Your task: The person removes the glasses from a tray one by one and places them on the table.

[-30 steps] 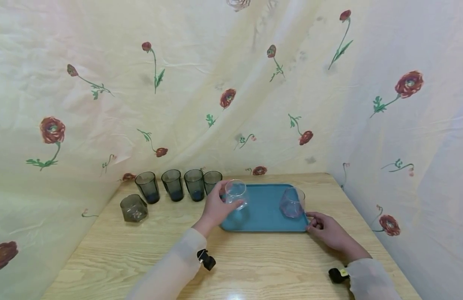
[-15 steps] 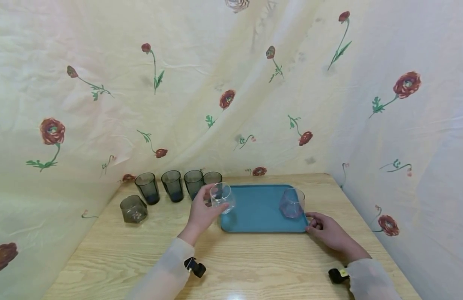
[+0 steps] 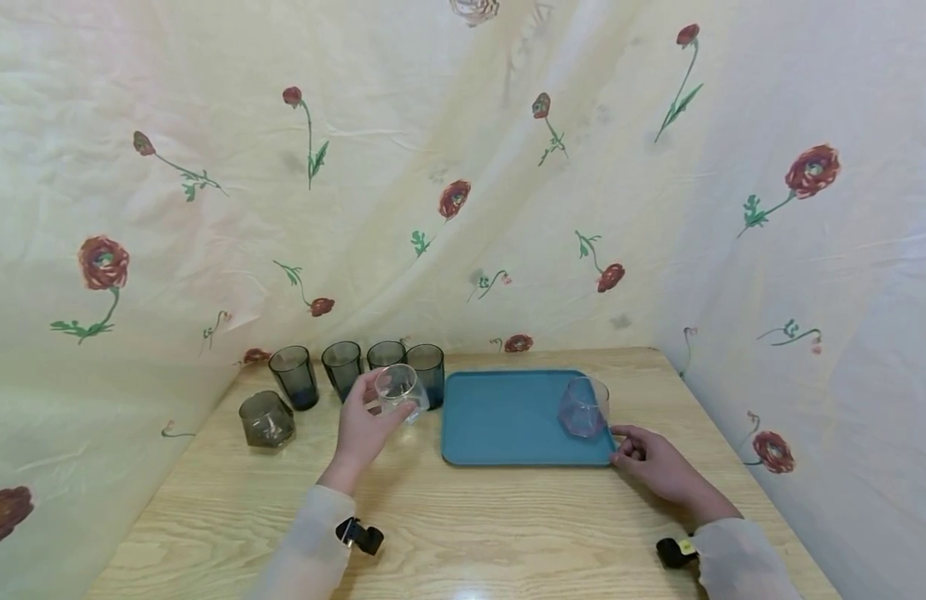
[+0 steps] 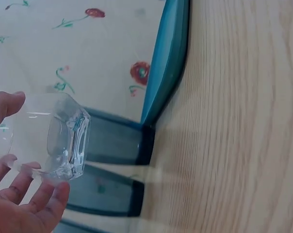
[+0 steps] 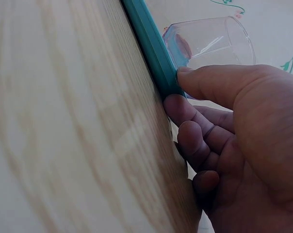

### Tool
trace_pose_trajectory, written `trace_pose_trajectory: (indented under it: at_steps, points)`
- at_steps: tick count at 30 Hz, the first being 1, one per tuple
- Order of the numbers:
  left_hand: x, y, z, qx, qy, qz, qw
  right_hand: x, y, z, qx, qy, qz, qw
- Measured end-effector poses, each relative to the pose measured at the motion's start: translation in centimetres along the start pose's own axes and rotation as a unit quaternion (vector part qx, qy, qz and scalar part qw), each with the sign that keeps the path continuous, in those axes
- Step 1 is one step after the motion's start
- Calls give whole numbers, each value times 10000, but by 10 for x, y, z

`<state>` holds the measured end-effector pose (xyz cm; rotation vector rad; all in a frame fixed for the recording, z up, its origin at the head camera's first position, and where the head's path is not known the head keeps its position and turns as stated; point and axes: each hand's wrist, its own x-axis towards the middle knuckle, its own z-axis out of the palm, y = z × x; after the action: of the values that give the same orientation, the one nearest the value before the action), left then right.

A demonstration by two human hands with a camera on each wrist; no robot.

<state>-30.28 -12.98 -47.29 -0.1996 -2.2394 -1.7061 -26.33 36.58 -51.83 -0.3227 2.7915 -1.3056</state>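
Observation:
My left hand (image 3: 365, 429) holds a clear faceted glass (image 3: 399, 392) by its sides, thumb on one side and fingers on the other. In the left wrist view the glass (image 4: 64, 136) is raised above the wood, its thick base near the dark tumblers. A blue tray (image 3: 508, 421) lies on the table to the right of it. My right hand (image 3: 658, 467) pinches the tray's right front corner between thumb and forefinger, the other fingers curled below. A pinkish faceted glass (image 3: 584, 408) stands upright on the tray's right end, close to that hand.
Several dark grey tumblers stand in a row at the back left, the leftmost tumbler (image 3: 293, 379) and the rightmost tumbler (image 3: 427, 375) among them. A smoky faceted glass (image 3: 267, 419) sits in front of the row's left end. Flowered cloth (image 3: 463, 167) hangs behind the wooden table (image 3: 463, 533).
My left hand has carried the clear glass leftward from over the tray to in front of the dark tumblers. My right hand, the tray and the pinkish glass stay put.

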Motion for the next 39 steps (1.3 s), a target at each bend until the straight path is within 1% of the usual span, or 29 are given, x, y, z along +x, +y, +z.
trace_pose_trajectory:
  at_steps: [8,14,17,21,25,30,39]
  points:
    - [1,-15,-31,215,355,-203,9989,0,-1,1,-5,12,12,10000]
    - [1,-29,-46,270,601,-340,9972,-1,-2,0,-21,-9,27,10000]
    - [0,-34,-52,259,605,-440,9969,1,-1,1,-47,17,37,10000]
    - [-2,-40,-58,295,609,-535,9963,2,-1,1,-80,30,9,10000]
    - [-3,-43,-60,316,662,-556,9958,1,-1,1,-66,14,17,10000]
    - [-2,-48,-62,383,669,-733,9943,0,-1,1,-124,29,30,9999]
    - [-4,-57,-65,624,867,-819,9909,1,-2,1,-121,-6,-97,9999]
